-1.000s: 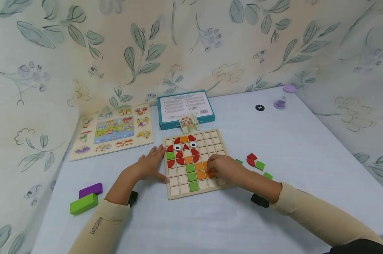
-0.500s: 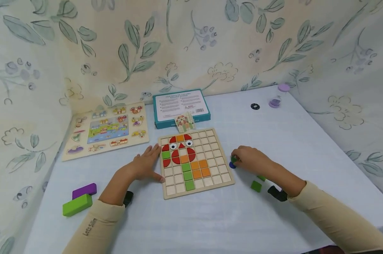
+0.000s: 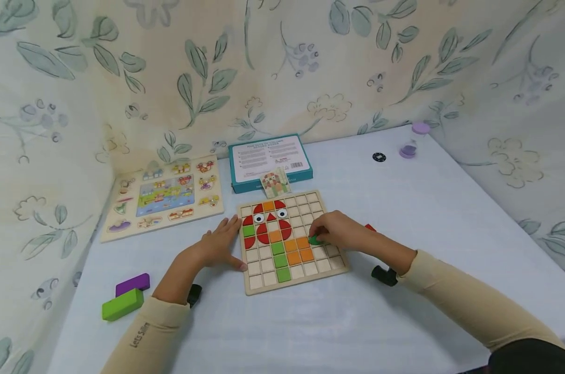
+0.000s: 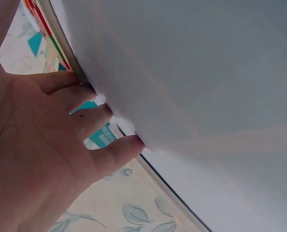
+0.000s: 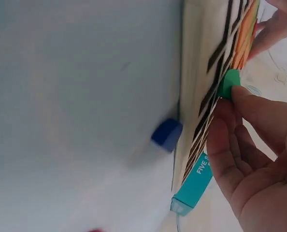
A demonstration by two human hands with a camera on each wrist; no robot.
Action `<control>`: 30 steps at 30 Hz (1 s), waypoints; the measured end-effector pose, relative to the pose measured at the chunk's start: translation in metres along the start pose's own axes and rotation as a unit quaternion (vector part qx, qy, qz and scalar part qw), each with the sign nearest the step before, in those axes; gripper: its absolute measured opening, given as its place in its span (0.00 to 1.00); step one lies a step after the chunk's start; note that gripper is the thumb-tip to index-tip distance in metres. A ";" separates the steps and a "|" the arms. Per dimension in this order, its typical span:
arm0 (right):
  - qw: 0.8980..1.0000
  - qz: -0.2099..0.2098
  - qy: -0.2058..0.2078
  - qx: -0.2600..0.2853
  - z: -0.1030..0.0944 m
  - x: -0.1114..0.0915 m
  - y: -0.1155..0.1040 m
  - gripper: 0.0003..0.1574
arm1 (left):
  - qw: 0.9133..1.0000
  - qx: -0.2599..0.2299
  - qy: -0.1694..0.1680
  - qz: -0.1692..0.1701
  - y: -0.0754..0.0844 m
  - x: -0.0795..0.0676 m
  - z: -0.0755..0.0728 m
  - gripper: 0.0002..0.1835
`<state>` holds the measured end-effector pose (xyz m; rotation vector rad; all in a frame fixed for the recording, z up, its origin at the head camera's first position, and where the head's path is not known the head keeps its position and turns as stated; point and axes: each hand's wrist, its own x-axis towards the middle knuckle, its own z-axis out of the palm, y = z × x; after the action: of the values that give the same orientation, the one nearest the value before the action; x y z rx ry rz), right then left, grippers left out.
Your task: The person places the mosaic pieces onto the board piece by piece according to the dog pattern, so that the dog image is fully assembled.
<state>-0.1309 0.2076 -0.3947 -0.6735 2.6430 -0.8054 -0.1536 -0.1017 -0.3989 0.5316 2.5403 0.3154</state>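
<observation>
A wooden grid board [image 3: 310, 200] lies on the white table, partly filled with red, orange and green tiles and two eye tiles. My left hand [image 3: 230, 243] rests flat against the board's left edge, fingers straight [image 4: 93, 121]. My right hand [image 3: 317, 237] hovers over the board's right side and pinches a small green tile [image 3: 315, 240] just right of the orange tiles. The right wrist view shows that green tile [image 5: 229, 83] at my fingertips above the board [image 5: 201, 58], and a blue tile [image 5: 166, 134] lying on the table beside the board.
A teal box [image 3: 271, 162] with a picture card [image 3: 275, 183] leaning on it stands behind the board. A picture puzzle [image 3: 162, 196] lies at the left, purple [image 3: 132, 284] and green [image 3: 122, 304] blocks nearer me. A red tile [image 3: 370, 227], black disc [image 3: 379, 157] and purple sand timer [image 3: 415, 140] sit right. Leaf-print fabric walls surround the table.
My right hand left the board, reached the loose tiles on its right, took a green one and came back over the board. The left hand stayed at the left edge.
</observation>
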 end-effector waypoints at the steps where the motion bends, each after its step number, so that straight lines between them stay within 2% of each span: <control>1: 1.000 0.006 -0.005 -0.002 0.001 0.003 -0.002 0.05 | 1.000 -0.004 -0.001 0.000 0.000 0.000 0.001 0.64; 7: 1.000 0.015 -0.015 -0.014 0.002 0.007 -0.003 0.05 | 1.000 -0.005 0.001 -0.001 -0.002 0.002 0.005 0.64; 14: 1.000 0.021 -0.005 0.022 0.002 0.006 0.003 0.12 | 1.000 -0.001 0.006 0.006 -0.005 0.002 0.003 0.64; 21: 0.999 0.018 0.032 0.034 0.004 0.002 0.004 0.06 | 1.000 -0.007 0.002 0.008 -0.002 -0.001 0.002 0.63; 25: 0.998 0.028 0.030 0.046 0.005 0.001 0.006 0.03 | 1.000 -0.001 0.005 0.007 -0.003 0.000 0.002 0.63; 30: 0.998 0.027 0.021 0.054 0.004 0.002 0.009 0.05 | 1.000 0.000 0.008 0.005 -0.004 0.000 0.002 0.64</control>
<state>-0.1336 0.2113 -0.4031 -0.5605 2.6201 -0.9483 -0.1538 -0.1048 -0.4024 0.5449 2.5526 0.3252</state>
